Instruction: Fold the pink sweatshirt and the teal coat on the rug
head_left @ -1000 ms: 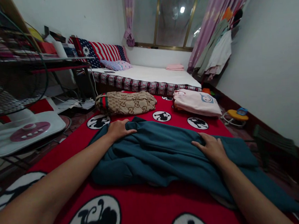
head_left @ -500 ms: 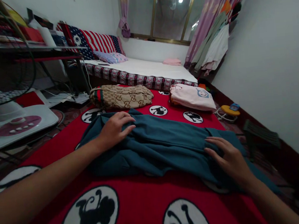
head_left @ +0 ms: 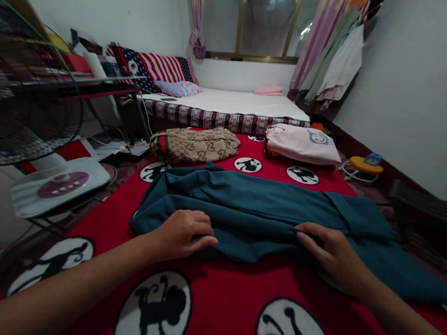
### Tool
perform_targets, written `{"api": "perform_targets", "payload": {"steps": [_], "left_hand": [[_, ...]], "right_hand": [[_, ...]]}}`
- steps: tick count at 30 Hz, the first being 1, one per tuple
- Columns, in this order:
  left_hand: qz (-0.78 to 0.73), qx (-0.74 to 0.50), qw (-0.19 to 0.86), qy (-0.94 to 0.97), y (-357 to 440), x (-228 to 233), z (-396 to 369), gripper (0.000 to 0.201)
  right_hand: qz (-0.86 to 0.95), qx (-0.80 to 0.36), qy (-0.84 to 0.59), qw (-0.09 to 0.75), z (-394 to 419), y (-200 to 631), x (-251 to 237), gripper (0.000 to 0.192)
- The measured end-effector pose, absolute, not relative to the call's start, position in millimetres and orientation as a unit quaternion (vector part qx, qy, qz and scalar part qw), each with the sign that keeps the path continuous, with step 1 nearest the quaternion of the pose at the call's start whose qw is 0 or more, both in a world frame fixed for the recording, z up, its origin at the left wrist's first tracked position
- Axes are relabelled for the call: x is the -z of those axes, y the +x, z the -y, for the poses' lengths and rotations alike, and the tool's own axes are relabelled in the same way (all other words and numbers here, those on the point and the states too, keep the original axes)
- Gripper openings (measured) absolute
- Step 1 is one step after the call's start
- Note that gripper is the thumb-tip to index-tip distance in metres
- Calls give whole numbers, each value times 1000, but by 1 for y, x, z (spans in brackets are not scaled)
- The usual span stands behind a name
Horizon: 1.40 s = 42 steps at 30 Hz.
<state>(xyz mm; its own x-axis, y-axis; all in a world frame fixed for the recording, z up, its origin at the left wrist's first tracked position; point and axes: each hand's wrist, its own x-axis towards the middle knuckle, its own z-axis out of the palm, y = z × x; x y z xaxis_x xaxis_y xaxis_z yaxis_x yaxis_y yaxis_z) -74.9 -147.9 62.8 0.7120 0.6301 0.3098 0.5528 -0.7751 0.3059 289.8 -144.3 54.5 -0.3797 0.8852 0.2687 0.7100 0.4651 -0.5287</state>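
Room: small bedroom, white walls, window with purple curtains [head_left: 328,17] at the far end.
Surface: red blanket [head_left: 220,313] printed with white discs bearing black monkey figures; it carries all the work items.
Left hand [head_left: 182,234]: fingers curled, palm down, pinching the near edge of the teal garment [head_left: 258,211] at its left part. Grip is closed on the fabric.
Right hand [head_left: 333,257]: fingers bent, tips tucked against the near edge of the same garment at its right part; thumb side rests on the cloth. Grip appears to be grasping the fold, though the fingertips are partly sunk in fabric.
Garment position: centre of the blanket, lying lengthwise from left to right, between both hands and the far items.
Garment appearance: dark teal, thick, partly folded, with long creases running along its length and a looser flap at the right end.
Far left: standing fan [head_left: 25,101] with white base [head_left: 62,184], beside a cluttered shelf.
Far centre: tan patterned bag [head_left: 198,144], just beyond the garment.
Far right: folded pink garment [head_left: 303,144], apart from the teal one.
Background: low bed [head_left: 234,106] with striped pillows.
Obscured: right end of the teal garment is cut off at the picture's lower right edge; shelf contents are too blurred to identify.
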Motion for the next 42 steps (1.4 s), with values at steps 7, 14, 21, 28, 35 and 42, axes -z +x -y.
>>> {"api": "perform_targets", "payload": {"steps": [7, 14, 21, 28, 35, 42], "left_hand": [[-427, -286, 62, 856, -79, -63, 107, 27], [-505, -175, 94, 840, -59, -54, 87, 39], [-408, -272, -1, 871, -65, -42, 88, 19], [-191, -164, -39, 967, -84, -54, 101, 43], [-253, -73, 19, 964, -121, -73, 115, 34], [-343, -97, 72, 931, -109, -93, 110, 38]], "right_hand": [[757, -194, -557, 281, 108, 283, -60, 37], [787, -171, -554, 213, 105, 288, -67, 25], [839, -17, -539, 70, 135, 342, -86, 36], [851, 140, -499, 84, 161, 369, -63, 34], [843, -30, -531, 77, 174, 383, -60, 31], [755, -135, -614, 183, 163, 379, -64, 45]]}}
